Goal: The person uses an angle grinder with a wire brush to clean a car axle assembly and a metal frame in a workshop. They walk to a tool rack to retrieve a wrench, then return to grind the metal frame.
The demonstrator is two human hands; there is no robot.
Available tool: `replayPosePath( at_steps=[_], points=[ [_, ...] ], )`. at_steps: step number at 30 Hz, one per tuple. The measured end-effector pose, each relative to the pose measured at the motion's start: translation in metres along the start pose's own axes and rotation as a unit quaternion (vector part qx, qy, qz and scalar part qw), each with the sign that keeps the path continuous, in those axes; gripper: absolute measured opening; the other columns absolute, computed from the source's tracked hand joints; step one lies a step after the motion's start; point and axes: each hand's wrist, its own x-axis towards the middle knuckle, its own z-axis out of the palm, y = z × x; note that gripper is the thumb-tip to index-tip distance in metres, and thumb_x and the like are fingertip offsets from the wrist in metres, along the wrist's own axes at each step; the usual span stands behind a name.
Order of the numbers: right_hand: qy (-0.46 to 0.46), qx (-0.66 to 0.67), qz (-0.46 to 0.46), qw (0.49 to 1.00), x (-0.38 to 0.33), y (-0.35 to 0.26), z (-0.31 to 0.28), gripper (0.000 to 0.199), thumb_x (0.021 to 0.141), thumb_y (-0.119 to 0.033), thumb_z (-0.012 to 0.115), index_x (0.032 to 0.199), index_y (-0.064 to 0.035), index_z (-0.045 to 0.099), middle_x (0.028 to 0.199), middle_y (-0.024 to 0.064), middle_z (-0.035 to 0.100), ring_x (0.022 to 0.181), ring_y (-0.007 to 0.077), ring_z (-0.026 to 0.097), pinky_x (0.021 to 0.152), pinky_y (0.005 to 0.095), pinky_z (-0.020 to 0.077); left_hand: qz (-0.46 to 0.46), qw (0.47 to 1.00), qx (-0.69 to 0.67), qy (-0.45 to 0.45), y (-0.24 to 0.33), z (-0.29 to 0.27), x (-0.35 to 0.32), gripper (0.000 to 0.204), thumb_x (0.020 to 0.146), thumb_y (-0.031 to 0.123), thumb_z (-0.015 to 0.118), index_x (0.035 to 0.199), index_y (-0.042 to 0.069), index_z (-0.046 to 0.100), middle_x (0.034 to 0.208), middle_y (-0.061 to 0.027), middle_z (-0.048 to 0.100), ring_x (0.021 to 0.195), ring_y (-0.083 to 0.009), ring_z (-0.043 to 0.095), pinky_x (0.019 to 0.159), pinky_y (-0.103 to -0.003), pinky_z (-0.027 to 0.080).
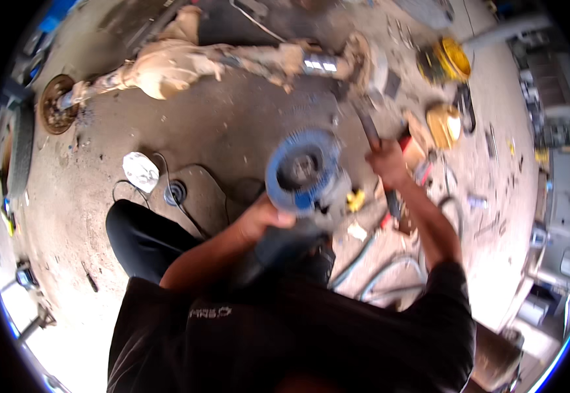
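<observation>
My left hand [265, 219] is closed on the lower left rim of a round blue metal hub [331, 157], which has a wide hollow centre. The hub is tilted, so its open face shows. To its right, my right hand [388, 164] is wrapped round the grip of a dark-handled tool [366, 124]. That tool points up and away from me; its far end is blurred against the axle behind it, so its kind is unclear. The tool and the hub are apart.
A dirty vehicle axle [167, 65] lies across the floor ahead, with a rusty disc [59, 105] at its left end. Yellow buckets [452, 59] stand far right. A white bag [141, 171] and a cable lie left; hoses [390, 268] curl near my right side.
</observation>
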Motion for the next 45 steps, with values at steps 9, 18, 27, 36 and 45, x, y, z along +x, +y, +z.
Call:
replayPosePath(
  at_steps=[9,18,27,36,45],
  points=[
    [0.367,0.418,-0.446,0.701,-0.098,-0.099,-0.174,0.012,0.093,-0.006,0.063,0.087,-0.0106,0.054,0.071,-0.0001,0.05,0.059,0.0122,0.044,0.058,0.0266,0.0434,-0.048,0.997,-0.049,0.021,0.011,-0.009,0.016,0.096,0.073,0.041,0.087,0.151,0.004,0.046,0.13,-0.027,0.063,0.099,-0.0414,0.073,0.067,-0.043,0.066],
    [-0.079,-0.224,-0.119,0.964,0.017,-0.022,-0.006,0.014,0.08,-0.005,0.067,0.092,-0.0014,0.074,0.082,0.0173,0.074,0.079,0.0363,0.072,0.071,0.0404,0.0551,-0.016,1.0,0.015,0.012,-0.001,0.021,0.009,0.103,0.07,0.048,0.089,0.152,0.002,0.045,0.128,-0.0245,0.064,0.099,-0.0378,0.073,0.072,-0.041,0.065],
    [0.272,0.44,-0.361,0.776,-0.095,-0.094,-0.16,0.017,0.082,0.005,0.059,0.083,-0.0105,0.054,0.069,-0.0045,0.052,0.053,0.0114,0.045,0.05,0.0277,0.0386,-0.056,0.998,0.002,0.023,0.012,-0.012,0.009,0.096,0.073,0.044,0.086,0.149,0.0,0.048,0.131,-0.0257,0.064,0.097,-0.04,0.074,0.069,-0.042,0.066],
    [-0.073,0.106,0.087,0.988,-0.02,-0.063,-0.037,0.012,0.083,-0.006,0.064,0.074,-0.0019,0.058,0.056,0.0064,0.054,0.047,0.0169,0.052,0.044,0.0353,0.0388,-0.073,0.997,0.007,0.021,0.013,0.03,-0.002,0.101,0.071,0.04,0.089,0.152,0.0,0.044,0.131,-0.0254,0.065,0.101,-0.0394,0.074,0.071,-0.043,0.066],
    [0.364,0.419,-0.266,0.788,-0.093,-0.108,-0.156,0.021,0.08,0.009,0.061,0.075,-0.0094,0.052,0.066,-0.0019,0.049,0.052,0.0095,0.046,0.047,0.0278,0.035,-0.017,0.998,0.042,0.048,0.016,0.003,0.003,0.101,0.068,0.045,0.089,0.15,0.002,0.047,0.125,-0.0249,0.067,0.093,-0.0384,0.075,0.066,-0.041,0.067]
  ],
)
